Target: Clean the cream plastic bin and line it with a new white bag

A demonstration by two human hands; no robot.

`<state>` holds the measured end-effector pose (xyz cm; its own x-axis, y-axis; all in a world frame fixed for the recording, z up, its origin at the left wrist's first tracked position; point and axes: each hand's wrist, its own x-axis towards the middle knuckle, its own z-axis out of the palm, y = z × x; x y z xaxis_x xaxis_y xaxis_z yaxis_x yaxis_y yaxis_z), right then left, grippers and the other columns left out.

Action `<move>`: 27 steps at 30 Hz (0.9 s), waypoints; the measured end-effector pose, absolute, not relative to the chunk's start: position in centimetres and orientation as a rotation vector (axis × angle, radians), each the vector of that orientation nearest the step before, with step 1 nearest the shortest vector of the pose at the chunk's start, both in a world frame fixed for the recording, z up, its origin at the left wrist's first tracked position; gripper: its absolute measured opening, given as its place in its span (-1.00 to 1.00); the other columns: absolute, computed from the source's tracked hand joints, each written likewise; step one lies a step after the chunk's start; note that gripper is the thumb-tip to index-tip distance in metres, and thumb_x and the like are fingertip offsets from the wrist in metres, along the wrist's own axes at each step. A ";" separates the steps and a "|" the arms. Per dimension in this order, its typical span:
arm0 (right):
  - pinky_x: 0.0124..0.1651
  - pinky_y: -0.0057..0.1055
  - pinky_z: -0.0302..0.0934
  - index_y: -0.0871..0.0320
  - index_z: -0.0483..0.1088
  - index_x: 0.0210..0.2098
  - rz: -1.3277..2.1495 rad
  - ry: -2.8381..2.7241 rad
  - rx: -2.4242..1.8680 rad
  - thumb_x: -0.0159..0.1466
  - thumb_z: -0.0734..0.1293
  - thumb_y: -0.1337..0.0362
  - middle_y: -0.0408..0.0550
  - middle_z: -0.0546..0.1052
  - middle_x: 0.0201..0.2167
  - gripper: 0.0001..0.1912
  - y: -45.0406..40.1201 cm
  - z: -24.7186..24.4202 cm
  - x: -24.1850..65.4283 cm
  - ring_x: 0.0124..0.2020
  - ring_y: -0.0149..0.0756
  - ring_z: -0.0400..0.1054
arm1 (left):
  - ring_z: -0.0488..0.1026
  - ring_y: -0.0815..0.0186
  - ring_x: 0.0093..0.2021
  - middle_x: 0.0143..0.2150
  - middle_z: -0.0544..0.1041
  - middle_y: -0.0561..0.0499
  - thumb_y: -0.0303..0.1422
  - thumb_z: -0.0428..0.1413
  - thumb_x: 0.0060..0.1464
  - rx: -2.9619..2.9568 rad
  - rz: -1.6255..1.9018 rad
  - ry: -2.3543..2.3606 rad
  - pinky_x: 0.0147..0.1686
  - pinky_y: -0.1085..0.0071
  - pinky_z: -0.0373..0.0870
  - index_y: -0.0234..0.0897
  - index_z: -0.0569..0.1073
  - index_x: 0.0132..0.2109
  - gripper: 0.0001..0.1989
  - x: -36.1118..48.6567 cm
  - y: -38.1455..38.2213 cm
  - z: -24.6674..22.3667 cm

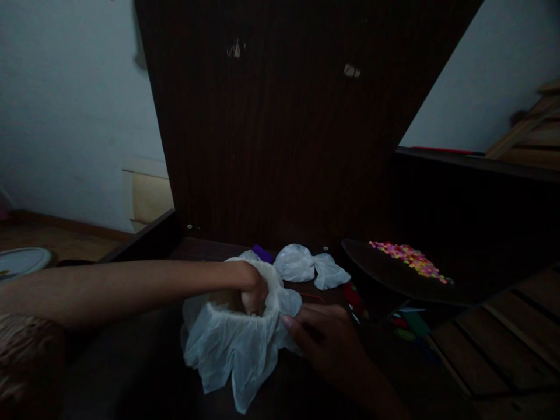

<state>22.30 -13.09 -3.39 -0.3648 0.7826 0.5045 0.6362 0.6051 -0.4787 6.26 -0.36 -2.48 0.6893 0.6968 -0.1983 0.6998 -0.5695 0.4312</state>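
Note:
A thin white plastic bag (236, 344) lines an open container and hangs down over its rim in loose folds. My left hand (254, 286) reaches down into the opening, with its fingers hidden inside. At the right of the rim, my right hand (328, 332) has its thumb and fingers closed on the bag's overhanging edge. Just behind the container lies a knotted white plastic bag (295, 263), its loose end spread to the right. Something purple (262, 253) shows beside it. What the container holds is too dark to make out.
A dark wooden panel (280, 128) rises behind. To the right, a dark curved board (394, 274) bears many small pink and yellow pieces (411, 259). Red and green scraps (413, 324) lie below it. Wooden slats (503, 344) stand at the lower right.

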 end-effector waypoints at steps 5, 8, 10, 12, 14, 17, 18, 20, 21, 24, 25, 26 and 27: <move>-0.48 -0.47 0.05 0.13 0.31 -0.57 0.190 -2.048 -1.153 0.41 0.27 0.22 -0.23 0.33 -0.65 -0.60 -12.1 -2.1 23.1 -0.62 -0.46 0.21 | 0.52 0.29 -0.35 -0.36 0.62 0.06 -0.42 0.21 0.14 2.447 -0.191 0.856 -0.33 0.46 0.37 -0.24 0.60 -0.28 -0.94 1.4 -0.4 4.2; -0.49 -0.47 0.05 0.14 0.40 -0.49 0.148 -2.018 -1.171 0.34 0.32 0.29 -0.23 0.35 -0.62 -0.74 -10.6 -1.3 22.9 -0.61 -0.45 0.20 | 0.52 0.25 -0.27 -0.24 0.62 0.00 -0.25 0.10 0.26 2.553 0.226 1.041 -0.26 0.42 0.33 -0.25 0.54 -0.15 -0.81 -2.3 -0.5 5.8; -0.48 -0.47 0.07 0.16 0.45 -0.43 0.138 -2.019 -1.174 0.29 0.34 0.32 -0.21 0.39 -0.56 -0.84 -9.3 -0.8 22.6 -0.58 -0.44 0.22 | 0.53 0.18 -0.24 -0.20 0.61 -0.09 -0.17 0.06 0.28 2.513 0.296 1.184 -0.24 0.36 0.34 -0.32 0.50 -0.07 -0.70 -4.5 -0.4 5.0; -0.44 -0.46 0.09 0.17 0.47 -0.37 0.145 -2.032 -1.190 0.26 0.36 0.34 -0.18 0.45 -0.49 -0.92 -8.1 -0.6 22.3 -0.56 -0.44 0.25 | 0.55 0.11 -0.19 -0.18 0.63 -0.13 -0.11 0.00 0.30 2.445 0.316 1.270 -0.18 0.31 0.38 -0.35 0.48 -0.02 -0.61 -6.2 -0.3 3.3; -0.42 -0.45 0.11 0.17 0.49 -0.33 0.174 -2.052 -1.229 0.25 0.37 0.35 -0.16 0.49 -0.45 -0.96 -7.3 -0.5 21.9 -0.54 -0.43 0.26 | 0.58 0.10 -0.14 -0.12 0.64 -0.13 -0.05 -0.05 0.31 2.367 0.329 1.308 -0.17 0.31 0.44 -0.33 0.48 0.02 -0.55 -7.6 -0.4 1.3; -0.39 -0.44 0.11 0.17 0.49 -0.35 0.249 -2.129 -1.261 0.26 0.37 0.36 -0.16 0.49 -0.47 -0.95 -6.6 -0.3 21.0 -0.50 -0.40 0.29 | 0.60 0.10 -0.11 -0.07 0.66 -0.09 0.05 -0.06 0.28 2.163 0.448 1.344 -0.17 0.32 0.50 -0.27 0.49 0.05 -0.48 -8.7 -1.6 -1.4; -0.37 -0.44 0.12 0.18 0.49 -0.36 0.271 -2.173 -1.244 0.26 0.36 0.37 -0.16 0.49 -0.46 -0.93 -6.5 -0.1 20.6 -0.47 -0.39 0.31 | 0.61 0.10 -0.09 -0.05 0.66 -0.08 0.07 -0.02 0.24 2.074 0.520 1.345 -0.15 0.32 0.50 -0.25 0.49 0.05 -0.48 -8.8 -2.2 -2.1; -0.28 -0.43 0.17 0.18 0.49 -0.36 0.296 -2.298 -1.172 0.27 0.36 0.39 -0.13 0.51 -0.43 -0.92 -6.1 0.4 19.8 -0.37 -0.35 0.37 | 0.61 0.10 -0.09 -0.07 0.66 -0.06 0.07 0.02 0.21 1.958 0.632 1.307 -0.13 0.31 0.52 -0.22 0.50 0.04 -0.49 -8.7 -3.4 -3.2; -0.22 -0.41 0.19 0.18 0.50 -0.34 0.306 -2.381 -1.126 0.28 0.36 0.39 -0.12 0.53 -0.39 -0.93 -5.9 0.6 19.3 -0.31 -0.33 0.40 | 0.61 0.10 -0.08 -0.07 0.66 -0.05 0.07 0.04 0.20 1.918 0.670 1.276 -0.12 0.30 0.53 -0.21 0.51 0.01 -0.51 -8.5 -4.0 -3.7; -0.06 -0.35 0.23 0.18 0.52 -0.20 0.374 -2.708 -0.968 0.34 0.34 0.32 -0.05 0.59 -0.22 -0.89 -4.9 1.3 17.7 -0.15 -0.25 0.44 | 0.61 0.09 -0.08 -0.09 0.67 -0.04 0.05 0.06 0.20 1.829 0.763 1.221 -0.10 0.27 0.55 -0.18 0.53 -0.04 -0.56 -7.8 -5.3 -4.5; -0.01 -0.33 0.24 0.19 0.52 -0.14 0.413 -2.828 -0.905 0.36 0.34 0.29 -0.02 0.59 -0.16 -0.86 -4.5 1.4 17.1 -0.10 -0.23 0.44 | 0.62 0.09 -0.08 -0.09 0.67 -0.05 0.03 0.07 0.20 1.809 0.789 1.222 -0.10 0.26 0.56 -0.18 0.52 -0.04 -0.58 -7.7 -5.5 -4.7; 0.01 -0.31 0.25 0.20 0.52 -0.10 0.446 -2.921 -0.862 0.36 0.34 0.26 0.01 0.60 -0.13 -0.82 -4.1 1.4 16.4 -0.07 -0.20 0.45 | 0.62 0.09 -0.08 -0.08 0.66 -0.06 0.02 0.08 0.19 1.793 0.817 1.235 -0.10 0.24 0.57 -0.18 0.52 -0.03 -0.59 -7.5 -5.7 -4.9; 0.01 -0.30 0.27 0.21 0.52 -0.06 0.480 -3.004 -0.858 0.36 0.36 0.24 0.03 0.60 -0.10 -0.78 -3.6 1.3 15.8 -0.06 -0.19 0.45 | 0.62 0.08 -0.07 -0.06 0.66 -0.07 0.01 0.10 0.19 1.780 0.851 1.252 -0.10 0.23 0.58 -0.18 0.51 -0.01 -0.59 -7.5 -5.8 -5.1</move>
<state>15.81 -3.64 1.26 -0.8526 0.5129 -0.1002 0.5186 0.8067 -0.2834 -7.47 -5.83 -5.07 0.2894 0.9536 0.0832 0.4287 -0.2068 0.8795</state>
